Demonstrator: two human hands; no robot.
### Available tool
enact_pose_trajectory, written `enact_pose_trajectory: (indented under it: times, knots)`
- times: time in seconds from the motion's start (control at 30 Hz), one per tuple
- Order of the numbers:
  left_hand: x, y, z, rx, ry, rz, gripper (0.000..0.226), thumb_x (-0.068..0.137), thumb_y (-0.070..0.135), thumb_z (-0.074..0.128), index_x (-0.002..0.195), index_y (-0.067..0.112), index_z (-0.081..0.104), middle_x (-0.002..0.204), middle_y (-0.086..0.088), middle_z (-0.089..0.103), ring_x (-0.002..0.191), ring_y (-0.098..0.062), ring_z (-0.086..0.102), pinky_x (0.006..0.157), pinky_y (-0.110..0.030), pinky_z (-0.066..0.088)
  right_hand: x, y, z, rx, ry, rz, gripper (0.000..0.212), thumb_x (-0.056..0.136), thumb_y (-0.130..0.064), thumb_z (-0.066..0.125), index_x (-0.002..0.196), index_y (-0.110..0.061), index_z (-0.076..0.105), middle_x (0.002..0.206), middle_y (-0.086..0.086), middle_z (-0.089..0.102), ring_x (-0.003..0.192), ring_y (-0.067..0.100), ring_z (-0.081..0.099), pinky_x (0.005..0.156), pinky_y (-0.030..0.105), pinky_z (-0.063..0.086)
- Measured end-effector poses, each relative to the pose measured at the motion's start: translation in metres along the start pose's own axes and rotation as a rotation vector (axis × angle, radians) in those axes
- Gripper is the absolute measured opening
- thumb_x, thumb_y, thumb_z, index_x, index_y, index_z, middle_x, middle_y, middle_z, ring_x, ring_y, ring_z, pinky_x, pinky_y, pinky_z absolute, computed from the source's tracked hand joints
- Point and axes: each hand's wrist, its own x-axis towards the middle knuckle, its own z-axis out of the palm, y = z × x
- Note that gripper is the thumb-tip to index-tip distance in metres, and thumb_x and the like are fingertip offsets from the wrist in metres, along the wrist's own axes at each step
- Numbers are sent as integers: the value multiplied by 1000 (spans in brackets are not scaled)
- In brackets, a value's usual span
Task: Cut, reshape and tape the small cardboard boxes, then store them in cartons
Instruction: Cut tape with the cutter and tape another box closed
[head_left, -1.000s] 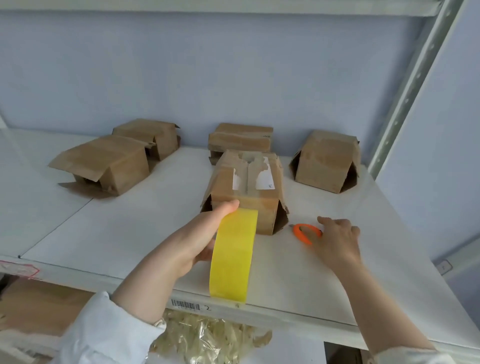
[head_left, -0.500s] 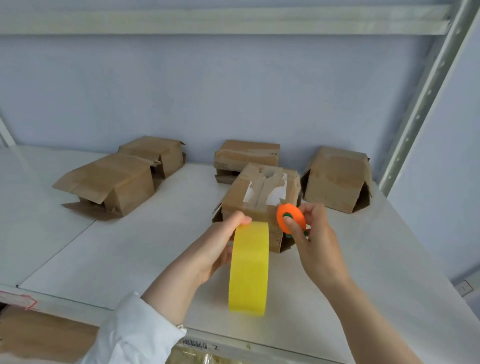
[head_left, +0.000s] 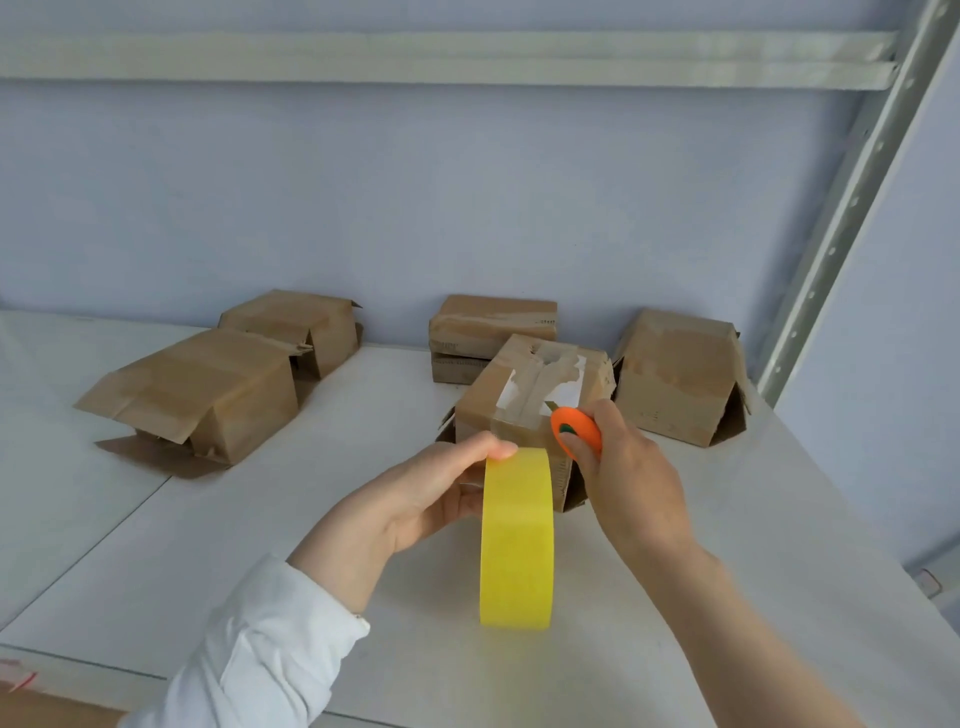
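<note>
Cardboard box: brown, standing on the white shelf; torn white patches on its top, and a clear strip runs from the top down the front face.
Tape: yellow roll, held upright on edge just in front of the box and covering the lower part of the box's front in this view; whether it rests on the shelf cannot be told.
Left hand: grips the tape from the left of the box front, thumb laid over the roll's top edge and fingers curled at its side; a white sleeve covers the forearm.
Right hand: curled round an orange cutter at the box's front right top corner; the arm is bare.
Cutter: round, orange with a green spot, up against the box's corner; contact cannot be told.
Rear box: directly behind the box, against the wall.
Right box: just right of the box, side flaps splayed.
Left box: well left of the box, flaps open onto the shelf.
Far box: left of the box and further back, behind the left box.
Post: grey perforated upright, right of the box and beyond the right box.
</note>
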Motion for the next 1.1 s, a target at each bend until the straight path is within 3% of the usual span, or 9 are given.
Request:
enact_pose_trajectory:
  times: [0.1,0.2,0.33,0.43,0.53,0.63,0.8,0.93,1.1]
  knots:
    - [1,2,-3,33,1,-9,18,92,22,51,78,14,59,53,9,61,48,-1,57,51,-13,44,2,-3,-1,-72,3,9,30,97,-41,38,118,-21,46,91,0,56,76,20,51,56,29,31]
    - [-1,9,-7,118,-13,-27,20,91,21,51,73,16,57,50,10,58,45,0,53,55,-15,35,3,-6,-1,-107,3,15,31,97,-41,38,118,-20,45,85,-3,51,73,19,48,52,28,29]
    - [-6,23,-17,243,-48,-62,25,92,18,50,66,17,52,44,12,49,35,-1,40,41,-11,24,3,-9,-2,-145,11,17,30,98,-40,39,117,-18,44,82,-4,50,70,19,47,49,27,26]
    - [-10,26,-22,286,-57,-82,27,91,17,50,65,16,53,46,10,50,37,-1,41,43,-10,31,1,-11,-2,-171,12,18,31,98,-40,38,118,-18,43,84,-1,55,71,21,49,53,30,31]
    - [-9,22,-21,281,-77,-105,17,90,20,53,75,15,59,67,2,58,60,-8,50,62,-19,37,-1,-13,-1,-189,24,17,32,98,-39,36,121,-18,41,86,1,54,72,22,48,55,31,32]
    - [-8,17,-19,242,-70,-126,14,86,28,59,87,15,58,82,-2,58,73,-14,54,70,-22,45,2,-16,-2,-187,8,19,33,98,-38,38,126,-20,40,92,3,57,74,21,47,56,30,31]
    - [-12,3,-19,149,-44,-159,27,88,40,51,97,15,54,95,-9,49,86,-22,49,71,-25,47,9,-17,-12,-44,-21,-19,26,93,-30,54,118,-24,56,104,5,60,85,19,47,67,29,35]
    - [-15,1,-22,103,-35,-142,28,88,43,50,92,16,58,87,-7,56,75,-18,56,65,-23,48,12,-28,-12,22,-71,-224,19,90,-24,60,108,-19,63,99,0,62,90,19,53,72,31,41]
    - [-15,0,-23,103,-62,-119,26,89,41,47,88,18,59,76,-2,59,66,-13,59,62,-22,48,17,-35,-1,-177,-179,-346,27,93,-33,53,109,-11,58,100,3,62,93,19,47,71,25,33]
